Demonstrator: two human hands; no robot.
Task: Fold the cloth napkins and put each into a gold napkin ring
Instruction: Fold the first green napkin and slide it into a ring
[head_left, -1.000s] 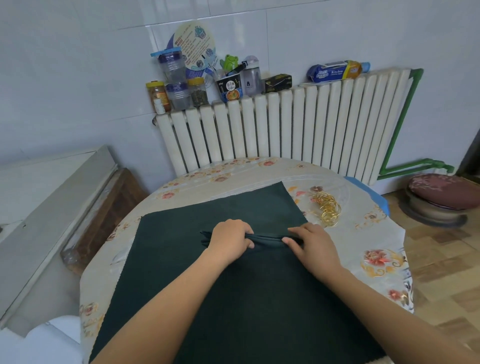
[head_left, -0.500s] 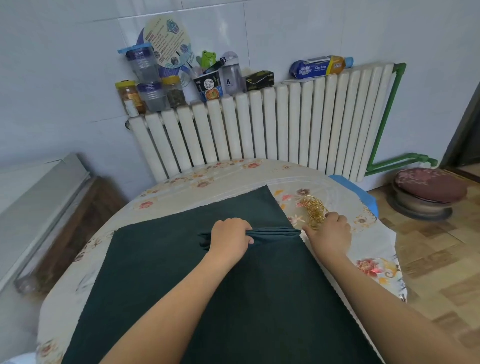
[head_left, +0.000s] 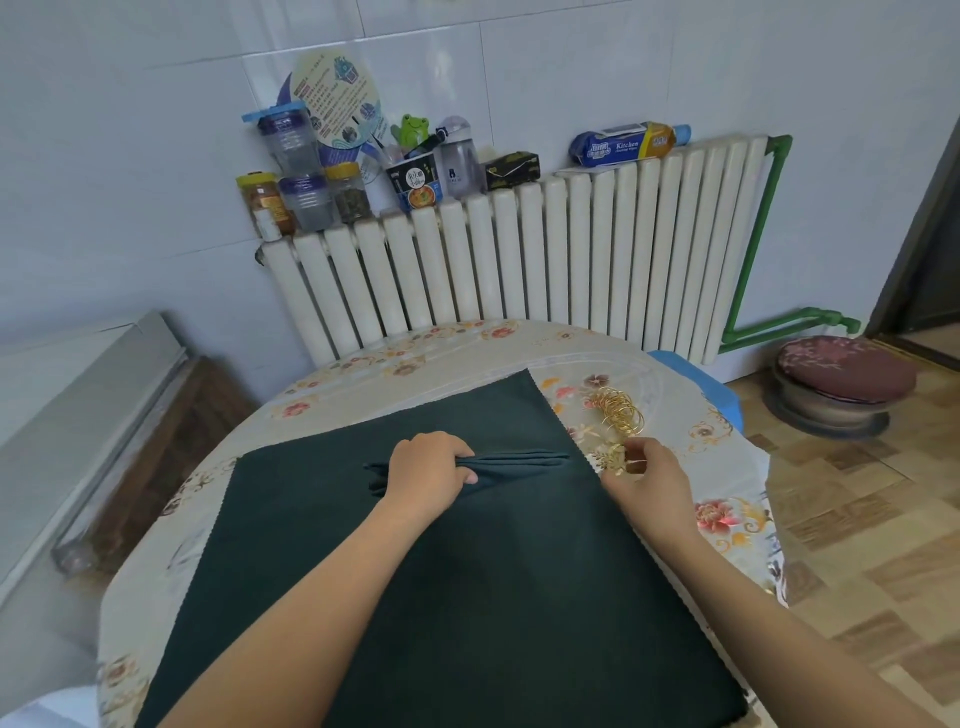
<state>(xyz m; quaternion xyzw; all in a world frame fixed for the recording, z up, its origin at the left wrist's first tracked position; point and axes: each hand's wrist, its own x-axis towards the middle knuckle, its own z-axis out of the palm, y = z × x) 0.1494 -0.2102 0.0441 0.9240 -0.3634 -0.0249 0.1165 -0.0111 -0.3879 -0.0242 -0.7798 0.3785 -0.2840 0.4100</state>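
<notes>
A dark green napkin, folded into a narrow pleated strip (head_left: 524, 462), lies across a large flat dark green cloth (head_left: 467, 597) that covers most of the round table. My left hand (head_left: 428, 470) grips the strip's left part, fingers closed around it. A pile of gold napkin rings (head_left: 618, 413) lies on the floral tablecloth just past the cloth's right edge. My right hand (head_left: 647, 475) sits at the near end of that pile, its fingertips pinched on one gold ring (head_left: 621, 460).
The round table (head_left: 727, 519) has a floral cover and stands against a white radiator (head_left: 519, 260) topped with jars, bottles and a cup. A cushioned stool (head_left: 841, 379) stands on the wooden floor at right. A wooden bench (head_left: 130, 441) is at left.
My right hand let go of the strip's right end, moved right to the ring pile and closed its fingers on a ring. My left hand kept its grip on the strip.
</notes>
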